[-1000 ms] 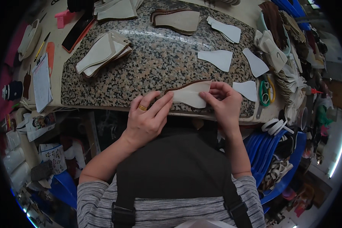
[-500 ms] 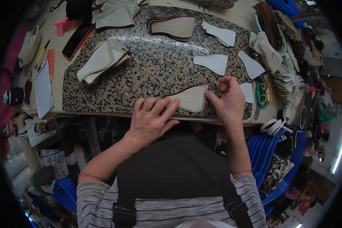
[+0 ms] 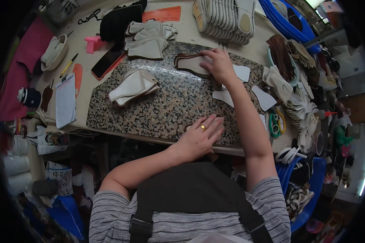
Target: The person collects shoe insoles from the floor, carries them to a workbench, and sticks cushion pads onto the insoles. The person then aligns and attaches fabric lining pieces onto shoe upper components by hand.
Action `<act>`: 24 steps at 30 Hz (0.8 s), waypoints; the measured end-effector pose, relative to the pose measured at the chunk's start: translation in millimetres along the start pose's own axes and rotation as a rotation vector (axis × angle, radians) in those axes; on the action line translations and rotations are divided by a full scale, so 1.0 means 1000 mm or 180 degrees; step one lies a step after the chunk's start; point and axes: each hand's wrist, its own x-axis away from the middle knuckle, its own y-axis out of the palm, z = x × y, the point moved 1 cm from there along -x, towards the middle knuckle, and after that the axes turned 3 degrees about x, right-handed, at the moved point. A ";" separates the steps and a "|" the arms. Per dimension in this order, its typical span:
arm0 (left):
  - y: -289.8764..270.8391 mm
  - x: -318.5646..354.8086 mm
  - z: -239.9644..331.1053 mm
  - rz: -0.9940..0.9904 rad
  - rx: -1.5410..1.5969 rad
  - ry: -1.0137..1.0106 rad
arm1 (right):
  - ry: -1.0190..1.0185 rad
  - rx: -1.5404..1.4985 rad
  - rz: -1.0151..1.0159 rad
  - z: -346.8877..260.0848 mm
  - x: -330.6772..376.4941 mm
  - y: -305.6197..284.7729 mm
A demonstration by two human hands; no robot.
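So the right hand (image 3: 220, 65) is stretched out to the far side of the granite slab (image 3: 166, 103), fingers spread flat on a brown-edged insole piece (image 3: 192, 64). The left hand (image 3: 200, 135) is flat near the slab's front edge, probably covering another piece, hard to tell.

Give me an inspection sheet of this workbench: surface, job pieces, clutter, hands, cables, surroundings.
Surface: speckled granite slab on a pale bench.
Job's things: brown-edged beige piece at the slab's far side; another piece mostly hidden under the left hand.
Clutter: stack of beige pieces, white cut shapes, green scissors, notepad, row of insoles.
Grippers: left hand flat at the near edge; right hand on the brown-edged piece.
Cables: nothing seen.
Surroundings: blue bins to the right.
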 end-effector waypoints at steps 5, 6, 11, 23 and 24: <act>0.004 0.015 -0.008 0.0738 0.0167 0.0248 | 0.0036 -0.0050 -0.0202 -0.010 0.010 -0.010; 0.005 0.018 -0.009 0.0743 0.0153 0.0243 | -0.0065 -0.0194 -0.0050 -0.012 0.013 -0.012; -0.017 0.016 -0.013 0.0611 0.0557 -0.0037 | -0.0124 -0.0446 0.0627 -0.020 0.029 -0.013; -0.030 0.023 -0.006 0.0280 -0.0106 0.0233 | 0.0546 -0.2955 -0.0217 -0.029 0.054 -0.047; -0.034 0.025 -0.007 0.0301 -0.0123 0.0322 | 0.0703 -0.3506 -0.0487 -0.032 0.060 -0.051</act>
